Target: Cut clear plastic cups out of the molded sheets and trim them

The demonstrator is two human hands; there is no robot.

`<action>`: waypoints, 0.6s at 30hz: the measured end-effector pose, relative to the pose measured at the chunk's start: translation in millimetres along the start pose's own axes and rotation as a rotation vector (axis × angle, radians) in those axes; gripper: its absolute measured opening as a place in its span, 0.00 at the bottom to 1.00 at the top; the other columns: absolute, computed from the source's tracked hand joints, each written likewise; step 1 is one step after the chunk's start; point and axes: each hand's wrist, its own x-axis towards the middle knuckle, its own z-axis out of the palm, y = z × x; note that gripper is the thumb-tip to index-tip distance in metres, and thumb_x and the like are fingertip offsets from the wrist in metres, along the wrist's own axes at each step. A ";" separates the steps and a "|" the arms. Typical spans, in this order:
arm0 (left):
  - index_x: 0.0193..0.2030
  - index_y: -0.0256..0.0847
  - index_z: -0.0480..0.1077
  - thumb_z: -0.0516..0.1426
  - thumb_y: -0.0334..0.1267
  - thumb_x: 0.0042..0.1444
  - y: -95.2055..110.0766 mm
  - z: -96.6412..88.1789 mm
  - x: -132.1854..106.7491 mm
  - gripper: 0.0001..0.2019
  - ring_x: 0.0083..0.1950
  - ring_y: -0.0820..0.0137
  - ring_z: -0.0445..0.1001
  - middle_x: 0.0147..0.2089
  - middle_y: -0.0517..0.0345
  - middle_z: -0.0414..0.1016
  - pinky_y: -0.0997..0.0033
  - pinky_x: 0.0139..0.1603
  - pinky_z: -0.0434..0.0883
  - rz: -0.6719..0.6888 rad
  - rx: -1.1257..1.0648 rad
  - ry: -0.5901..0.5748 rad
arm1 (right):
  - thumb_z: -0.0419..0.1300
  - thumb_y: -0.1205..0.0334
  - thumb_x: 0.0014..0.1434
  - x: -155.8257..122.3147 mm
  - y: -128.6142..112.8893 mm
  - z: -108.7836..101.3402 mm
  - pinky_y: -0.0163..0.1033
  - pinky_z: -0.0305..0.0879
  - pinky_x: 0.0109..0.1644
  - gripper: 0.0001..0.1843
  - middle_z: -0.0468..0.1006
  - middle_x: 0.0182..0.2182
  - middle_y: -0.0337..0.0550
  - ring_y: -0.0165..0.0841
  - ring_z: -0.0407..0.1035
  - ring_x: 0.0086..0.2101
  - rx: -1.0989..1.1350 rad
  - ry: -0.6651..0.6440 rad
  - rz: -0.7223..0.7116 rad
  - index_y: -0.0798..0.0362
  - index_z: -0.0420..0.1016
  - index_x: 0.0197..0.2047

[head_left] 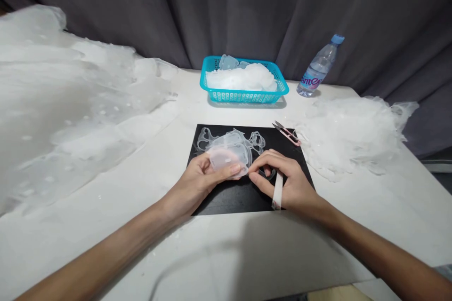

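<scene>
My left hand (pixel 208 169) is closed on a translucent, rounded silicone piece (pixel 222 157), thumb on top and fingers beneath. More such silicone pieces (pixel 235 138) with thin curly trimmings (pixel 257 140) lie just behind it on a black mat (pixel 222 200). At the held piece's right edge, my right hand (pixel 278 174) has thumb and index fingertips together, touching or almost touching its small tab. A flat white tool (pixel 278 193) is tucked in that same hand and sticks out below the palm; its working end is hidden. Pink-handled thread snips (pixel 286 133) lie on the mat's back right corner.
Behind the mat stands a blue plastic basket (pixel 243 96) filled with whitish pieces. A water bottle (pixel 318 68) is at its right. Large heaps of translucent sheets (pixel 88 103) cover the left side, and a smaller heap (pixel 356 131) lies right. Grey curtains (pixel 240 9) hang behind the table.
</scene>
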 end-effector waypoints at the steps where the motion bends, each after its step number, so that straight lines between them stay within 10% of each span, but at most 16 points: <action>1: 0.44 0.39 0.81 0.75 0.41 0.48 -0.8 -0.6 0.0 0.18 0.48 0.62 0.82 0.46 0.52 0.85 0.65 0.55 0.76 -0.003 -0.001 -0.002 | 0.63 0.67 0.63 -0.3 -0.4 0.4 0.40 0.64 0.38 0.04 0.78 0.32 0.40 0.32 0.66 0.32 0.013 0.006 0.032 0.50 0.79 0.37; 18: 0.48 0.40 0.80 0.73 0.43 0.52 -3.8 -1.5 1.1 0.18 0.52 0.61 0.82 0.50 0.51 0.85 0.65 0.56 0.76 0.001 0.053 -0.027 | 0.64 0.65 0.62 0.4 -1.3 1.4 0.39 0.62 0.35 0.06 0.74 0.29 0.38 0.30 0.65 0.30 0.054 0.014 0.098 0.50 0.77 0.32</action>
